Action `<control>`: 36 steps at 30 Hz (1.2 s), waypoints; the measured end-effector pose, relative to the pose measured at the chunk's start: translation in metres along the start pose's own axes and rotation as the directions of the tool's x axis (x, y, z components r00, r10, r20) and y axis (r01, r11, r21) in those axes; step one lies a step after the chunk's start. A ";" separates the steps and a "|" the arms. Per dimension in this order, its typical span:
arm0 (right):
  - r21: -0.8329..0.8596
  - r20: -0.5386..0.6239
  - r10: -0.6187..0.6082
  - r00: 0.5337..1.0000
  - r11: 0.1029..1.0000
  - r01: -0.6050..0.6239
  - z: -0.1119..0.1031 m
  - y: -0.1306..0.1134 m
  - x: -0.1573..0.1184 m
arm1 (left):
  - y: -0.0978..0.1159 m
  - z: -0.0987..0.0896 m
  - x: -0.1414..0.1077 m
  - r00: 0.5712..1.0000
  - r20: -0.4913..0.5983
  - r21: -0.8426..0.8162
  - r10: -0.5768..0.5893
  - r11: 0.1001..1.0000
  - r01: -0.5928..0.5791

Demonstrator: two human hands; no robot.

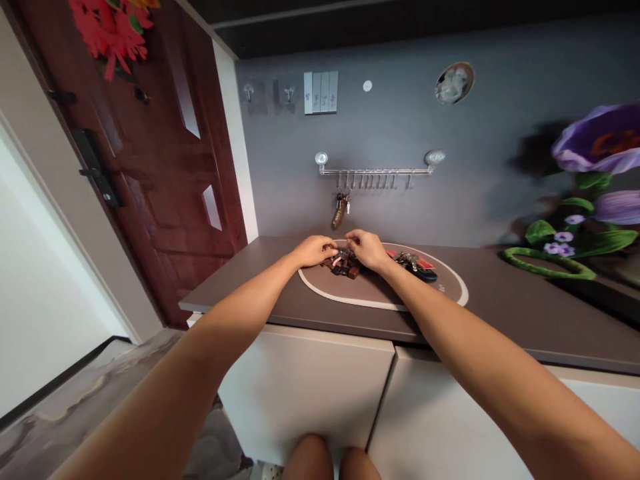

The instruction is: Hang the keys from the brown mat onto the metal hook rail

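Both of my hands are over an oval brown mat with a pale border. My left hand has its fingers curled onto a bunch of keys with dark brown fobs and a pink piece. To the right of that bunch is my right hand, its fingers bent together at the upper edge of the pile; whatever they pinch is too small to make out. Beside my right wrist lies a second bunch of keys with red tags and a black fob, partly covered by the forearm.
On the grey wall, a clear hook rail carries a hanging key set with a brown strap. The mat rests on a dark countertop. Purple artificial flowers stand at right, a dark red door at left.
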State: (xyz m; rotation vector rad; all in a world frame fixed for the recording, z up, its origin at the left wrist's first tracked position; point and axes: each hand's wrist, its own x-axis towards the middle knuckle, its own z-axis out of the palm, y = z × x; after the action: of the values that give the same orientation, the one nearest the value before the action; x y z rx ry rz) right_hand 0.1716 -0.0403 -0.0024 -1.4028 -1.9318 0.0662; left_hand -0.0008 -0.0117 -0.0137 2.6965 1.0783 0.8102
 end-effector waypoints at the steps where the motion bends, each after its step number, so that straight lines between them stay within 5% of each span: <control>1: -0.010 0.003 -0.001 1.000 1.000 0.001 0.001 0.000 0.000 | 0.001 0.000 0.000 1.000 0.022 -0.017 -0.015 1.000 0.016; 14: -0.031 0.012 -0.016 1.000 0.999 0.016 -0.001 -0.003 0.000 | -0.009 0.003 0.000 0.982 0.157 -0.258 -0.106 0.955 0.144; 36: -0.036 0.020 -0.016 1.000 0.999 0.017 0.001 -0.003 0.001 | -0.005 -0.002 0.002 0.929 0.092 -0.251 -0.358 0.895 0.369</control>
State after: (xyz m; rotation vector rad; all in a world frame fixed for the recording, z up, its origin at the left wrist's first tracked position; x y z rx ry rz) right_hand 0.1684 -0.0401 -0.0009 -1.4141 -1.9697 0.0381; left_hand -0.0042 -0.0067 -0.0125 2.1893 1.3061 0.7600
